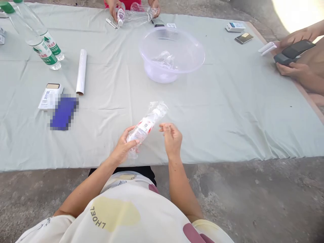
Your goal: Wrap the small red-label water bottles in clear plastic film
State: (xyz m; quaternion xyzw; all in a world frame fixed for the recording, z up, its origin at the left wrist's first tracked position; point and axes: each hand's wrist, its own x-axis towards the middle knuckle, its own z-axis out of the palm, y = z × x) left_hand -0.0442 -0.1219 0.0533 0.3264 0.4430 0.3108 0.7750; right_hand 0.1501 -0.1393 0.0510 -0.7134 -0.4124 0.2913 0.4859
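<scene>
My left hand (124, 145) is closed round the lower end of a small clear bottle with a red and white label (145, 125), which is wrapped in clear plastic film and points up and to the right. My right hand (171, 136) hovers just right of the bottle with its fingertips pinched together, perhaps on a bit of the film; I cannot make out what they hold. Both hands are above the near edge of a pale green cloth (227, 111).
A clear plastic basin (172, 54) with crumpled film inside sits mid-cloth. A white roll (81, 71), two green-labelled water bottles (43, 47), a small box (50, 94) and a blurred blue patch lie left. Another person's hands (113, 7) work a bottle at the far edge; a third person's hand (293, 69) holds a dark device at right.
</scene>
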